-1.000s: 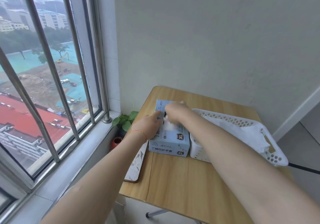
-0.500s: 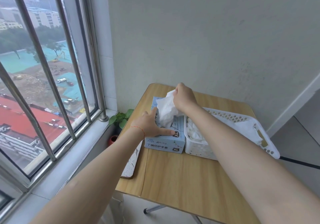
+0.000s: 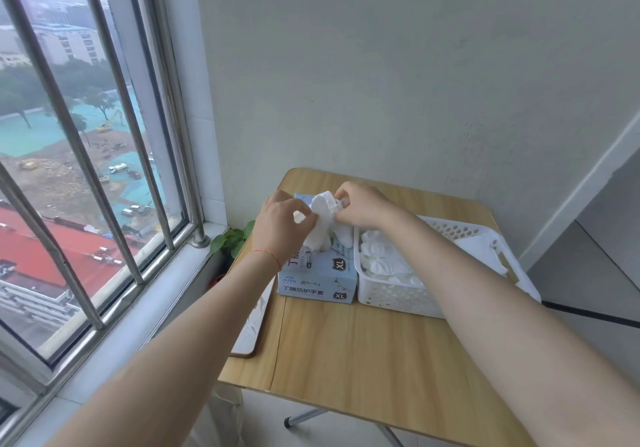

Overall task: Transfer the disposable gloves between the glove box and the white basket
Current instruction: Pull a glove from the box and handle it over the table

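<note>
Both hands pinch one white glove (image 3: 322, 225) above the glove box (image 3: 317, 275), left hand (image 3: 282, 226) low, right hand (image 3: 362, 206) at its top; best keep the left grip light, lift clear, carry rightward to the white basket (image 3: 391, 296) just beside the right wrist.

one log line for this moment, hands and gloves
left hand: gripping white disposable glove | right hand: gripping same glove | glove: above pale blue cardboard glove box | white perforated plastic basket: holds gloves

Glove box (image 3: 317, 275) opening hidden behind bunched glove (image 3: 322, 228)
</note>
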Demonstrator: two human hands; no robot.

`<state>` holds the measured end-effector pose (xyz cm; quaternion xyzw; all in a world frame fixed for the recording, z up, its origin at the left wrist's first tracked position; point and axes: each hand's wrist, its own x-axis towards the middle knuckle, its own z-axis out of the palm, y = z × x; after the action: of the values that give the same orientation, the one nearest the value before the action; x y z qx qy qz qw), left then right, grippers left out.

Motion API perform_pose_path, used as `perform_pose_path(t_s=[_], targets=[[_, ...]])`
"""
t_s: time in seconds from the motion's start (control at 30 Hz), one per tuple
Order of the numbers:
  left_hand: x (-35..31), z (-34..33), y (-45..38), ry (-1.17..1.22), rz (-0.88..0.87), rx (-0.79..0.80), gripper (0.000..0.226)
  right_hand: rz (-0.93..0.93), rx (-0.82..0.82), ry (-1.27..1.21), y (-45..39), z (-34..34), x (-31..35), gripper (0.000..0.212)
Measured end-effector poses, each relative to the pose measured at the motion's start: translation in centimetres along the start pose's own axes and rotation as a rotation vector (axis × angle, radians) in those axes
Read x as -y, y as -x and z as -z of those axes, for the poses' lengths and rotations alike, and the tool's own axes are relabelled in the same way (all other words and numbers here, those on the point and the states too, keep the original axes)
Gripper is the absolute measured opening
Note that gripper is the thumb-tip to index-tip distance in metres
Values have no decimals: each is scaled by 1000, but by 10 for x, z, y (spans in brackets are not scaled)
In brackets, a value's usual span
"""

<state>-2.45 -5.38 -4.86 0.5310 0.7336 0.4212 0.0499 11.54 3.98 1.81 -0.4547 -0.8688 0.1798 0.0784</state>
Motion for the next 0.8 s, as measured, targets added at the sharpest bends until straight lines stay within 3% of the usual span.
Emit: perform_pose_path(t_s=[0.07, 0.2, 0.4, 0.5, 0.63, 0.8], targets=[[-4, 4, -3, 46, 18, -37, 13, -10, -34, 90, 3, -4, -3, 36], [-6, 12, -7, 52, 38, -58, 6, -21, -114, -23, 7, 4, -7, 26], [-25, 7, 4, 181, -35, 69, 15, -19, -130, 62, 8, 18, -13, 19], [-30, -2, 8, -41, -101, 140, 27, 9, -216, 47, 6, 21, -12, 16], [-22, -9, 11, -274, -89, 187, 37, -9, -419, -260, 9, 28, -11, 16], [-15, -8, 9, -296, -44, 253, 44, -112, -394, -649, 14, 22, -15, 11]])
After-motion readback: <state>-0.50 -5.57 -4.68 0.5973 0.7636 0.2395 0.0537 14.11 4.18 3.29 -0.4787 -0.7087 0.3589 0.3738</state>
